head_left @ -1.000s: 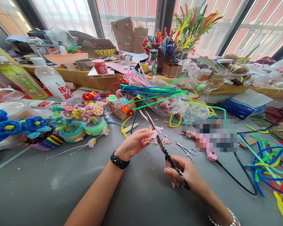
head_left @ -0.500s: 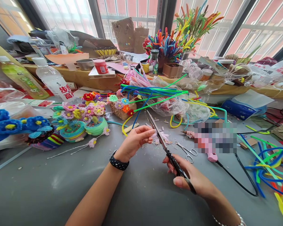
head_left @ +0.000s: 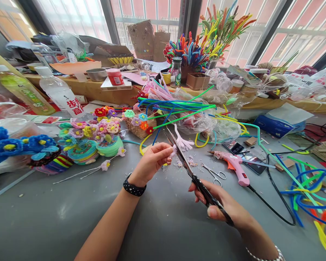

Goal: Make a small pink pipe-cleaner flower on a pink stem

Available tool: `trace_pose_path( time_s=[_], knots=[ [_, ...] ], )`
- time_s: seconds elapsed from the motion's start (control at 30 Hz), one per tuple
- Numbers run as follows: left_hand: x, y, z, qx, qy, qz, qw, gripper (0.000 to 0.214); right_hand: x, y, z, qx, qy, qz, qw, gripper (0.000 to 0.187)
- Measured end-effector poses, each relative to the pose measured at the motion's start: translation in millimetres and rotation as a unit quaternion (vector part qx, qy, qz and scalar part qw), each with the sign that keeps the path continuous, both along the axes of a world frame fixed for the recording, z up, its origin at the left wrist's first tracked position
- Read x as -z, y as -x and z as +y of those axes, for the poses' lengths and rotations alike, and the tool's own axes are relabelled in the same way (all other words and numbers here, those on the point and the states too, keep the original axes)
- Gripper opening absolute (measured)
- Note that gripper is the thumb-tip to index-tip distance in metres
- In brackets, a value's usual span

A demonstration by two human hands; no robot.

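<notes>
Two hands are busy: nearest, the right hand (head_left: 225, 208) clamps the scissors (head_left: 190, 170), their blades running toward eleven o'clock. Farther, the left hand (head_left: 152, 161) pinches a pink pipe-cleaner piece (head_left: 183, 141) across the slightly parted blades.

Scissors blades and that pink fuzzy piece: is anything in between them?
Nothing visible. The scissors in the right hand meet the pink fuzzy piece directly, beside the left hand pinching it.

Your scissors (head_left: 188, 169): shiny metal blades, black plastic handles; your pipe-cleaner piece (head_left: 183, 142) fuzzy; worktop (head_left: 57, 217) smooth, matt grey; glue gun (head_left: 235, 165) glossy plastic.
</notes>
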State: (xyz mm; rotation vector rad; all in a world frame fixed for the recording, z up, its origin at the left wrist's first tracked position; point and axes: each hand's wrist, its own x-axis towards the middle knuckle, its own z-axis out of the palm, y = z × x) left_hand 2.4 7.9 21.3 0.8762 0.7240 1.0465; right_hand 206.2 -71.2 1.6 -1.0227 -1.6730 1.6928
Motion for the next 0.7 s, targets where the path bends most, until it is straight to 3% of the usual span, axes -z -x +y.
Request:
trace_pose_path(
  time_s=[0.3,0.7],
  knots=[
    [-0.9,4.2,3.5,0.009,0.031,0.036,0.999,0.020,1.7,-5.2,-0.5,-0.013,0.006,-0.013,1.000,0.061],
    [0.1,3.9,3.6,0.032,0.060,0.012,0.998,0.017,1.4,0.7,-1.6,-0.003,0.003,-0.001,1.000,0.059]
  ],
)
